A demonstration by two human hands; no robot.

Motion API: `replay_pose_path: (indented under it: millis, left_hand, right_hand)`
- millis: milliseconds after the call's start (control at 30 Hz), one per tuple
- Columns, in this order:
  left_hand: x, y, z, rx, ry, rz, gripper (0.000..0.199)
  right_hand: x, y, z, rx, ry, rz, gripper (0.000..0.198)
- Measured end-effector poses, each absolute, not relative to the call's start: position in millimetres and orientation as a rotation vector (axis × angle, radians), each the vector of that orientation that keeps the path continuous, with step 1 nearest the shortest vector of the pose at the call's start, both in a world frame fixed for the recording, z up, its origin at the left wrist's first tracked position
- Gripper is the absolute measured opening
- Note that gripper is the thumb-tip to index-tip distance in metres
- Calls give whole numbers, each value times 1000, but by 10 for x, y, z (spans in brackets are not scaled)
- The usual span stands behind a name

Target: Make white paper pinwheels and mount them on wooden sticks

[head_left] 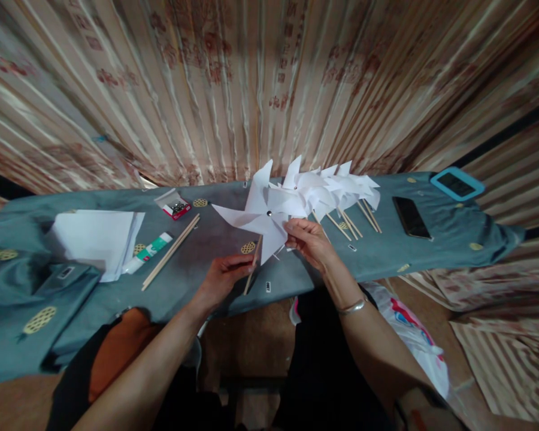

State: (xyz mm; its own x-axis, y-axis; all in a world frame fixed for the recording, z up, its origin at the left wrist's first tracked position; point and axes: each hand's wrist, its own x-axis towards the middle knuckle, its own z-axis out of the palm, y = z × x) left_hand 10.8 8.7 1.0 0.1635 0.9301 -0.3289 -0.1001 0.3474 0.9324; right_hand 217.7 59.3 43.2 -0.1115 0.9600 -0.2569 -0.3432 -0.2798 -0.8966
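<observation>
A white paper pinwheel with a dark pin at its centre is held up over the table's front half. My left hand pinches its wooden stick below the blades. On the other side, my right hand has its fingers closed on the edge of a paper blade. Just behind and to the right lie several more white pinwheels, overlapping in a row, with their sticks pointing toward me.
Left on the grey-green cloth are a stack of white paper, a glue tube, loose wooden sticks and a small red box of pins. A phone and a blue-framed device lie right. A curtain hangs behind.
</observation>
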Motion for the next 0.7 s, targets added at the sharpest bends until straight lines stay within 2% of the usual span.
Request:
replay_pose_path:
  millis: [467, 700]
  left_hand:
    - [134, 89, 4, 964, 1163, 979, 32]
    - [107, 104, 36, 976, 1146, 1017, 34]
  right_hand:
    - [1968, 557, 285, -1071, -706, 1654, 42]
    - [1912, 509, 297, -1085, -856, 1666, 43]
